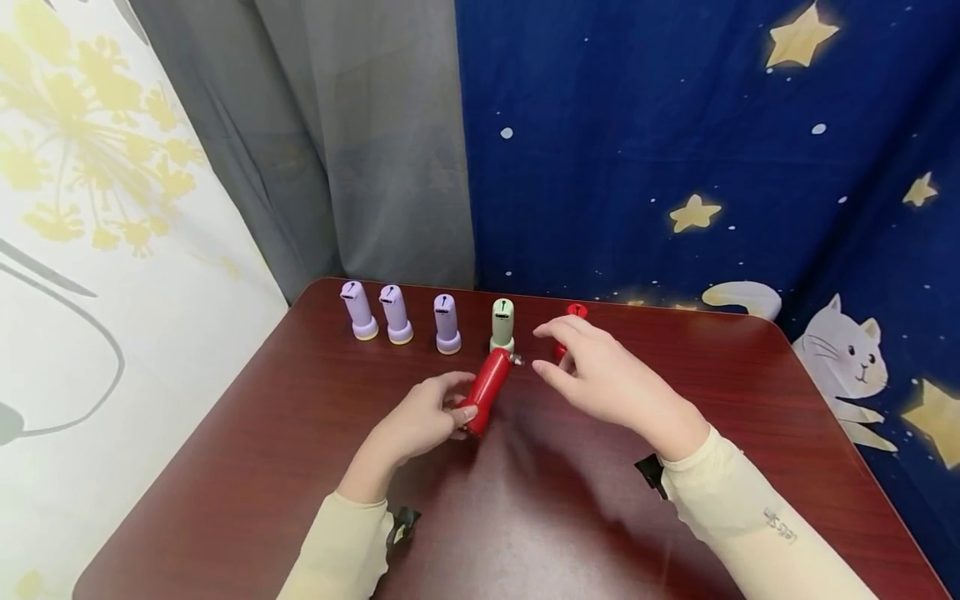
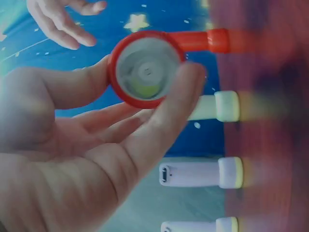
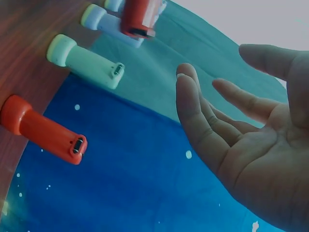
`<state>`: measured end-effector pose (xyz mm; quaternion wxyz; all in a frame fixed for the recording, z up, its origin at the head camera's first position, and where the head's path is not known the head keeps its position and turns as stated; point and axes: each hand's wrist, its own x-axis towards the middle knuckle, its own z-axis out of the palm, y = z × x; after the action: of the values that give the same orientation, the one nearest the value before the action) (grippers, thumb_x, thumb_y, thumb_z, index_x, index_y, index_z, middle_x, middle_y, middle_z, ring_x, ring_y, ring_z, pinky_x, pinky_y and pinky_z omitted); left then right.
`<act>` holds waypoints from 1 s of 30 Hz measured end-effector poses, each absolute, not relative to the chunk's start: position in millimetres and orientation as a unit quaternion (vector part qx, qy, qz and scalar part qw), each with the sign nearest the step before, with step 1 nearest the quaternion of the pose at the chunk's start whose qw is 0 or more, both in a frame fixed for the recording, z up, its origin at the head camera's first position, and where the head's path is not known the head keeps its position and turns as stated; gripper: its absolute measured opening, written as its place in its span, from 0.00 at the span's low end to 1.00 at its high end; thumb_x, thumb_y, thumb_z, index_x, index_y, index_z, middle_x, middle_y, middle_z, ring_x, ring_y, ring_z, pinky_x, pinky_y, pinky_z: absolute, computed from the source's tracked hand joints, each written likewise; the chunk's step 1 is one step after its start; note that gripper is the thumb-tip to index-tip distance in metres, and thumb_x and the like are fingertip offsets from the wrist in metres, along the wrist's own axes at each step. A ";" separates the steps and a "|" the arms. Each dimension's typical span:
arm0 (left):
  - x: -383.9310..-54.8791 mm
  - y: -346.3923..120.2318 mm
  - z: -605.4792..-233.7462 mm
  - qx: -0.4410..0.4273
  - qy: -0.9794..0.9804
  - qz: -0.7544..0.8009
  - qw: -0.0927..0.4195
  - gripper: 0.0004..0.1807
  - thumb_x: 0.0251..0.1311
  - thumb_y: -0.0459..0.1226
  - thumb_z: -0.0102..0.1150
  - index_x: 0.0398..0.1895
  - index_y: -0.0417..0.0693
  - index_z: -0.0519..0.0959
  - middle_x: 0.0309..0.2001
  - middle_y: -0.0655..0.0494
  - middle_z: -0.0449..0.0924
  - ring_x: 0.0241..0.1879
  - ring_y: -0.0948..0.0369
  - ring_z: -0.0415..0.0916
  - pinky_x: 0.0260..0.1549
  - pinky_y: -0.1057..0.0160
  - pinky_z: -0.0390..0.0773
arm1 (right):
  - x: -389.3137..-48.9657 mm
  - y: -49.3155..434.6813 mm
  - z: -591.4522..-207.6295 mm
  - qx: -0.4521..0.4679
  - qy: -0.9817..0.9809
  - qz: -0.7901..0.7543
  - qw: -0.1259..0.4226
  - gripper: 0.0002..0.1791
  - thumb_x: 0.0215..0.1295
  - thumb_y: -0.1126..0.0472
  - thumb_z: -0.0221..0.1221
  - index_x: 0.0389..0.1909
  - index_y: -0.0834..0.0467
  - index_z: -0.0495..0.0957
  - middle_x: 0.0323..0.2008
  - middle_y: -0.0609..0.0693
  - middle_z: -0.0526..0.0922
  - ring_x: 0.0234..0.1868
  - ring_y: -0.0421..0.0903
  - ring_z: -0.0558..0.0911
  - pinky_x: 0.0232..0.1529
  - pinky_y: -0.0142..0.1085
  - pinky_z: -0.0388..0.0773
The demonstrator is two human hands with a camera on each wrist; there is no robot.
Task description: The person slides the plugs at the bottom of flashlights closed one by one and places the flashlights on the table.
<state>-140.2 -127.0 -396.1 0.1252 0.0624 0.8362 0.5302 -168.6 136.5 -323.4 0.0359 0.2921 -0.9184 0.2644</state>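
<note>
My left hand (image 1: pixel 423 418) pinches a small red flashlight (image 1: pixel 490 385) by its lens end, thumb on one side and fingers on the other. It is tilted above the table, and its clear lens (image 2: pixel 145 72) faces the left wrist camera. My right hand (image 1: pixel 606 373) holds nothing; its fingers are spread and loosely bent in the air, right of the held flashlight. Behind that hand stands a second red flashlight (image 3: pixel 48 133), partly hidden in the head view. A pale green flashlight (image 1: pixel 502 323) is upright just behind the held one.
Three lilac flashlights (image 1: pixel 446 323) stand lens-down in the same row, towards the left. All rest near the back edge of a dark reddish wooden table (image 1: pixel 300 433). Grey curtain (image 1: pixel 397 150) and blue star-patterned cloth (image 1: pixel 600 167) hang behind it.
</note>
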 end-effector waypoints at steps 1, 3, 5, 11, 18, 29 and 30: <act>-139.5 -127.5 -393.3 0.064 0.827 0.545 0.120 0.30 0.71 0.30 0.62 0.75 0.40 0.70 0.54 0.39 0.84 0.43 0.55 0.86 0.47 0.50 0.92 | -168.1 138.1 -321.6 0.285 -0.919 0.271 0.035 0.23 0.74 0.55 0.64 0.66 0.58 0.77 0.56 0.54 0.83 0.36 0.38 0.84 0.43 0.39 0.85; -138.3 -127.6 -388.7 0.066 0.811 0.570 0.113 0.31 0.72 0.30 0.61 0.77 0.43 0.68 0.57 0.39 0.83 0.47 0.54 0.86 0.51 0.50 0.90 | -167.0 141.8 -318.1 0.267 -0.919 0.287 0.027 0.24 0.75 0.54 0.63 0.68 0.57 0.76 0.52 0.53 0.85 0.37 0.39 0.85 0.43 0.40 0.85; -137.2 -126.8 -384.8 0.071 0.797 0.590 0.110 0.33 0.73 0.30 0.60 0.79 0.45 0.66 0.60 0.38 0.82 0.51 0.51 0.87 0.55 0.48 0.89 | -166.0 146.2 -315.5 0.249 -0.919 0.304 0.018 0.24 0.77 0.53 0.62 0.68 0.55 0.76 0.49 0.51 0.87 0.39 0.39 0.86 0.44 0.40 0.85; -132.3 -123.5 -372.6 0.123 0.754 0.634 0.119 0.34 0.74 0.30 0.58 0.81 0.49 0.64 0.67 0.37 0.78 0.59 0.48 0.84 0.61 0.46 0.85 | -163.3 154.3 -312.3 0.230 -0.898 0.374 -0.008 0.24 0.80 0.54 0.59 0.72 0.53 0.73 0.53 0.52 0.90 0.49 0.45 0.89 0.52 0.45 0.88; -130.0 -121.1 -361.6 0.239 0.608 0.738 0.169 0.32 0.78 0.31 0.46 0.83 0.44 0.60 0.70 0.39 0.72 0.61 0.50 0.82 0.59 0.48 0.87 | -154.6 154.3 -314.0 0.249 -0.818 0.518 -0.023 0.34 0.82 0.58 0.57 0.83 0.51 0.58 0.70 0.57 0.80 0.61 0.50 0.88 0.64 0.40 0.85; -137.3 -112.3 -347.9 0.291 0.539 0.759 0.221 0.27 0.82 0.35 0.36 0.79 0.38 0.65 0.63 0.41 0.82 0.48 0.54 0.88 0.47 0.60 0.86 | -137.5 148.3 -304.5 0.232 -0.755 0.612 0.029 0.25 0.77 0.62 0.62 0.73 0.56 0.75 0.59 0.46 0.87 0.49 0.41 0.89 0.51 0.32 0.88; -137.2 -110.3 -346.4 0.280 0.569 0.746 0.201 0.26 0.82 0.35 0.39 0.78 0.38 0.67 0.63 0.40 0.82 0.49 0.56 0.87 0.49 0.60 0.86 | -136.7 147.5 -303.9 0.223 -0.754 0.617 0.032 0.24 0.76 0.62 0.63 0.71 0.57 0.76 0.57 0.44 0.88 0.48 0.41 0.89 0.49 0.32 0.88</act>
<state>-137.2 -110.3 -346.4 0.2012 0.2803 0.5692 0.7463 -136.7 147.5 -303.9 0.0323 0.2231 -0.7537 0.6174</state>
